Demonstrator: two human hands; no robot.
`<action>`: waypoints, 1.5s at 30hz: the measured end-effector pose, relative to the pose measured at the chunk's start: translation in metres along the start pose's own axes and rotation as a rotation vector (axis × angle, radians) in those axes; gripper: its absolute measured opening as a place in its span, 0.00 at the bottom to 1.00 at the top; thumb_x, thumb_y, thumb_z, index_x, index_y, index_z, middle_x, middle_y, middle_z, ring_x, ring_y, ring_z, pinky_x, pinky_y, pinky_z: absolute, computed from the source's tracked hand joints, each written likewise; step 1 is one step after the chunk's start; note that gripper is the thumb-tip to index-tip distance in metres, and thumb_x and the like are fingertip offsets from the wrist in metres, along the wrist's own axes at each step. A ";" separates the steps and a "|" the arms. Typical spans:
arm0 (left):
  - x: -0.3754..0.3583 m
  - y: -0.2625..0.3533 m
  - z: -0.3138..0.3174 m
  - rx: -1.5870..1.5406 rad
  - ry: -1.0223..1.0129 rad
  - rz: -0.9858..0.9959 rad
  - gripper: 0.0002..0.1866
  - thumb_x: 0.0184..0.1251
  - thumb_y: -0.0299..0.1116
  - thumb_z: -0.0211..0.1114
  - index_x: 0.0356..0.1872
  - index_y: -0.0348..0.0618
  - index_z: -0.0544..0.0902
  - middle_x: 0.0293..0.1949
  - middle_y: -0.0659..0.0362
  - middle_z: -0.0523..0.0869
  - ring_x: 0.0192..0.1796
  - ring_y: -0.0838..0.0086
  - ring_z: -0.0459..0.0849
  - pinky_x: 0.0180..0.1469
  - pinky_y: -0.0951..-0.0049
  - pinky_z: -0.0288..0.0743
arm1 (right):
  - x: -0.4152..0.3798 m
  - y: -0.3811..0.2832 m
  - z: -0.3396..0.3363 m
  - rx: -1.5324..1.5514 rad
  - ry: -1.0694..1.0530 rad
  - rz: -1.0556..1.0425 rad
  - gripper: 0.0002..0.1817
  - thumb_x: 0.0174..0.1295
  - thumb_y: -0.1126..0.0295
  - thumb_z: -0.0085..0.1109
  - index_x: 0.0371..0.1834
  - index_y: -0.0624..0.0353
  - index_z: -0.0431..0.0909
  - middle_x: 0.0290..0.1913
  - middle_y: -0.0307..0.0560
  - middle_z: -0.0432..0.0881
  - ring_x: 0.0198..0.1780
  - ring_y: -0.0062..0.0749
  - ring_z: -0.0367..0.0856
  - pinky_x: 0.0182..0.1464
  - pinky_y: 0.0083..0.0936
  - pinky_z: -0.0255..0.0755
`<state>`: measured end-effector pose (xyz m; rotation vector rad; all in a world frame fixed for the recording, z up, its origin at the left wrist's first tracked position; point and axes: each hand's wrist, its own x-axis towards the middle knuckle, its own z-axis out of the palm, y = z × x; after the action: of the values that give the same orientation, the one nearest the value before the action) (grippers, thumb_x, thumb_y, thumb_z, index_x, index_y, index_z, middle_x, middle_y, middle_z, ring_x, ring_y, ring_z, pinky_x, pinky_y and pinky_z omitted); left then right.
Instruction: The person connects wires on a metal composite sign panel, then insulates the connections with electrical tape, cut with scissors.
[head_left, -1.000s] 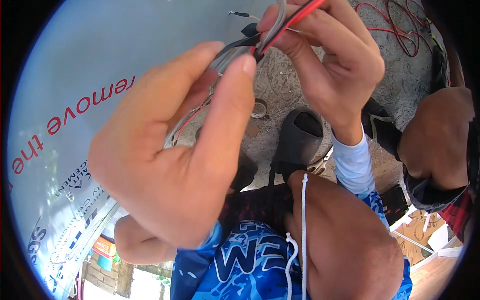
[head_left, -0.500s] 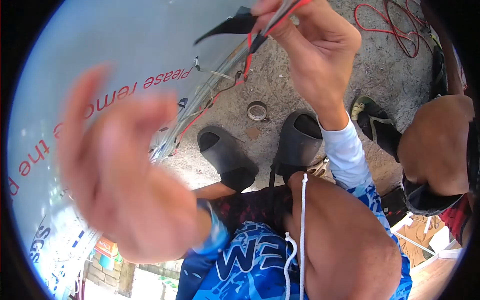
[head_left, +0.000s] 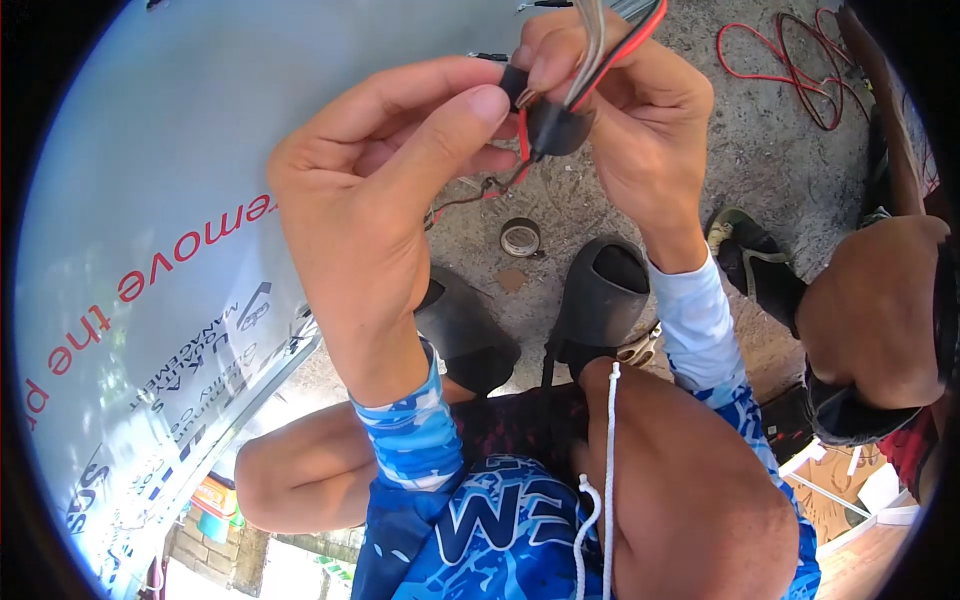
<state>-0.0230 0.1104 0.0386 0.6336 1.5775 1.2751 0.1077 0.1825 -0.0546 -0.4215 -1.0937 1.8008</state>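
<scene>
In the head view, my left hand [head_left: 375, 190] pinches a short strip of black tape [head_left: 514, 82] between thumb and fingertips. Facing it, my right hand [head_left: 645, 130] is closed on a bundle of wires [head_left: 592, 50], some red, some black and some clear-coated. A wider, shiny black piece [head_left: 560, 130], apparently more of the tape, lies against the wires under my right fingers. A bare copper-coloured end [head_left: 527, 98] shows between the two hands. Below them, a dark twisted wire joint [head_left: 490, 186] hangs down. The far fingertips of my right hand are partly hidden.
A large panel under printed protective film [head_left: 150, 230] fills the left side. A tape roll [head_left: 520, 238] lies on the rough ground [head_left: 560, 205] near my dark clogs [head_left: 605, 290]. Red and black cable [head_left: 790, 60] is coiled at upper right. Another person's knee [head_left: 875, 300] is at right.
My left hand has moved up and right from a blur over the panel to meet my right hand, and now grips the tape. My right hand stays on the wires.
</scene>
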 end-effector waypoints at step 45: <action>-0.019 -0.024 0.033 -0.240 0.240 0.250 0.07 0.69 0.22 0.60 0.43 0.28 0.77 0.36 0.47 0.85 0.34 0.68 0.86 0.28 0.69 0.86 | -0.002 -0.019 -0.001 0.051 -0.050 0.148 0.11 0.62 0.75 0.66 0.43 0.72 0.80 0.40 0.50 0.83 0.37 0.24 0.81 0.39 0.20 0.75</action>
<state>0.0183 0.1009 0.0240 0.5530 1.5371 1.7525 0.1204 0.1841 -0.0398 -0.4388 -1.0725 1.9746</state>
